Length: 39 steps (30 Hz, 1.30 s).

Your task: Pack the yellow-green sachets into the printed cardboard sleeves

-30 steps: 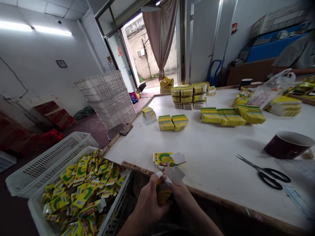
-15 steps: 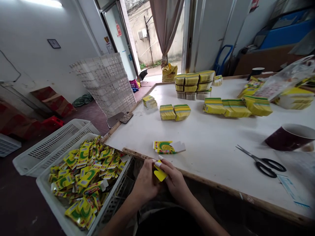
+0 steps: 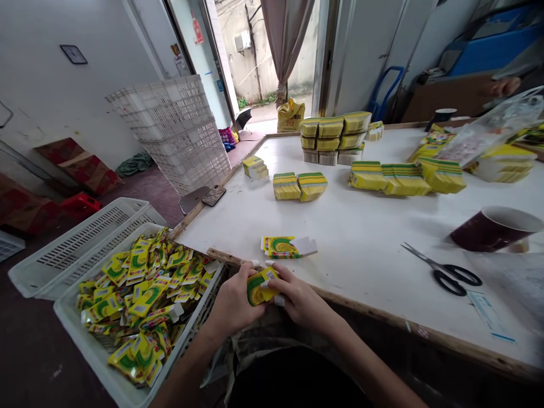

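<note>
One yellow carton (image 3: 257, 288) in hand, head view. We record a small printed box: yellow ground, green swirl on the broad face, pale barcode-like patch toward its right end. It is held between both hands, at the near wooden edge of the bench (image 3: 361, 243), on the wearer's side.

Left grip (image 3: 233, 297): pinching the carton's left side. Right grip (image 3: 304, 300): pinching its right end, thumb on the near side. We note white coverings on fingertips of both.

Counts:
- One second carton (image 3: 283, 247), lying just beyond the hands; printed left, plain white flaps right.
- Two packed bundles (image 3: 286, 186), side by side, mid-bench.
- Three bundles in a row (image 3: 406, 178), farther right.
- One block of bundles (image 3: 331, 136) behind; we count three across, three high.
- One small stack (image 3: 255, 168) near the left edge.
- One phone (image 3: 214, 195), one pair of black-handled scissors (image 3: 442, 267), one dark mug (image 3: 488, 229).
- One white crate (image 3: 79, 345) beside the bench, filled with loose cartons (image 3: 148, 297); overlapping, too many for us to count.
</note>
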Tool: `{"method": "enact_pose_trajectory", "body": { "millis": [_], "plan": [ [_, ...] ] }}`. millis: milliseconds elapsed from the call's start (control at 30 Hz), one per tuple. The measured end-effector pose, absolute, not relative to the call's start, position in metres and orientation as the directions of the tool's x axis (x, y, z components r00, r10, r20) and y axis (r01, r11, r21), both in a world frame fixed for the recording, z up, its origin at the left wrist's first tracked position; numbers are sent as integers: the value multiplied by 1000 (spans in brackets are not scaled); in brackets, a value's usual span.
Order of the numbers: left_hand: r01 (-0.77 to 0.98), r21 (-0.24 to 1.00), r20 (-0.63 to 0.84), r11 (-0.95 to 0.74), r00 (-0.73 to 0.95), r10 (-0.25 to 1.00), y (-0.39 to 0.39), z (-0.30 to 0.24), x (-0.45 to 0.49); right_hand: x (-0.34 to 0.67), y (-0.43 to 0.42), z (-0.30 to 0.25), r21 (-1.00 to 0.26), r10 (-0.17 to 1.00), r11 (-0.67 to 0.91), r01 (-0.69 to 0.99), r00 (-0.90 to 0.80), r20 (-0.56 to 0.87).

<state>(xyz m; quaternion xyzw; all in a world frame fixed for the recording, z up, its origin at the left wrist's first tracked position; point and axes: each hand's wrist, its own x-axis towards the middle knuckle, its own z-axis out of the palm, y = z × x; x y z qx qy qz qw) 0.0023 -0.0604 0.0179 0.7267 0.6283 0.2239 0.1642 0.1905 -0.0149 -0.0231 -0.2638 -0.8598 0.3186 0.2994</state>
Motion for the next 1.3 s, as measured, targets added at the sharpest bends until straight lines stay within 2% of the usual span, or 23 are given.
{"method": "enact_pose_trajectory", "body": {
  "millis": [133, 367, 500, 667, 733, 800, 867, 933, 1033, 1167, 1300],
  "plan": [
    [847, 510, 123, -150, 101, 987, -60, 19, 2, 183, -19, -30, -675, 664, 670, 309, -656, 359],
    [850, 511, 63, -129, 113, 992, -60, 20, -3, 192, -14, -16, -687, 619, 667, 288, -728, 295],
    [852, 510, 63, -123, 105, 992, -59, 19, -3, 190, -11, -22, -690, 602, 682, 243, -722, 341],
    [842, 508, 195, -180, 92, 977, -54, 15, -7, 179, -11, -38, -695, 648, 694, 188, -584, 490],
    [812, 556, 301, -175, -1, 954, -51, 11, -11, 176, -10, -42, -712, 686, 681, 169, -486, 541],
    [705, 704, 325, -89, -208, 923, -49, 9, -15, 176, -10, -45, -728, 720, 665, 163, -397, 569],
    [466, 885, 184, 5, -359, 915, -48, 9, -18, 176, -10, -47, -738, 736, 656, 158, -348, 580],
    [199, 978, 7, 67, -350, 937, -48, 11, -19, 175, -10, -48, -737, 734, 659, 151, -345, 585],
    [-27, 993, -114, 111, -260, 959, -49, 15, -17, 175, -10, -49, -722, 721, 669, 175, -386, 575],
    [-143, 981, -166, 130, -276, 947, -50, 19, -14, 176, -8, -49, -702, 705, 676, 224, -475, 527],
    [-215, 971, -168, 100, -326, 930, -50, 18, -14, 178, -6, -47, -706, 669, 684, 185, -546, 505]
  ]
}}
